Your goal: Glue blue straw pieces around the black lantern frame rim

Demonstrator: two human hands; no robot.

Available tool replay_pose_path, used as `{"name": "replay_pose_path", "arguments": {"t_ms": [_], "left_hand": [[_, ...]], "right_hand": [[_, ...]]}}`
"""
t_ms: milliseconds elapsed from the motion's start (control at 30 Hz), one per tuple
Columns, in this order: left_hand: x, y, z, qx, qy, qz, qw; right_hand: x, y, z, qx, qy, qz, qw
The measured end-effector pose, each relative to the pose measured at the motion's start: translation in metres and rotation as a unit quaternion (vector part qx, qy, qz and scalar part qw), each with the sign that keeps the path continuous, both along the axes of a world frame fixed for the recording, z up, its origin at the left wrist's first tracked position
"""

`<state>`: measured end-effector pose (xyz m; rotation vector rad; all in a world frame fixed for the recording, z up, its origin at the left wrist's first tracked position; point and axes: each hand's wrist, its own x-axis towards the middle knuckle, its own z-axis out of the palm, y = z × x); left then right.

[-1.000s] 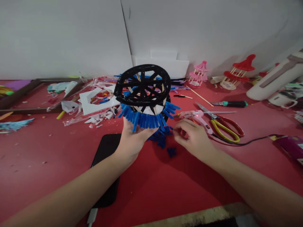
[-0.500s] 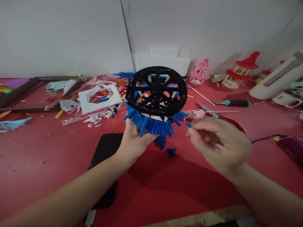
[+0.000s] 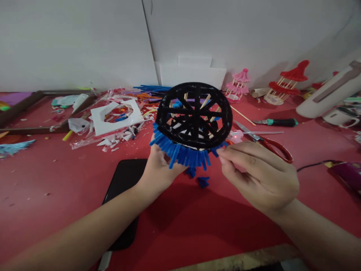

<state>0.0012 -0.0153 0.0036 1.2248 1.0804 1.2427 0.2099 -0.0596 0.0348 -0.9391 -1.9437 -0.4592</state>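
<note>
My left hand (image 3: pixel 163 165) grips the underside of a craft model from below; its fingertips are hidden. The craft model (image 3: pixel 196 111) has a black, fuzzy, spoked wheel shape on top and light wooden sticks beneath it. A fringe of short blue pipe-cleaner pieces (image 3: pixel 186 155) juts from its near side. At the right end of that fringe, my right hand (image 3: pixel 258 173) pinches thumb and forefinger together around a short blue pipe-cleaner piece, mostly covered by the fingertips. Loose blue pieces (image 3: pixel 203 182) lie on the red table (image 3: pixel 225 233) below.
Behind the model lie a white cut-out board (image 3: pixel 98 122), scraps and pipe cleaners (image 3: pixel 152 89). To the right are red-handled scissors (image 3: pixel 275 148), a glue gun (image 3: pixel 237 136), a craft knife (image 3: pixel 282 122) and a mug (image 3: pixel 341 116). A black phone (image 3: pixel 124 222) rests beside my left forearm.
My right hand has moved slightly left, bringing the blue piece to the fringe's right end. In my left hand the model has turned and shifted a little right and down.
</note>
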Motion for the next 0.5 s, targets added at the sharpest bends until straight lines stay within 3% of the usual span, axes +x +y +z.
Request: {"name": "replay_pose_path", "arguments": {"t_ms": [300,500], "left_hand": [[-0.0003,-0.0018,0.0012,0.007,-0.014,-0.019,1.000],[0.0013,0.0005,-0.0006,-0.014,-0.081,-0.015,0.996]], "right_hand": [[-0.0009,0.0025,-0.0017,0.010,-0.004,-0.005,1.000],[0.0055,0.0047,-0.0030,-0.002,-0.006,0.039,0.999]]}}
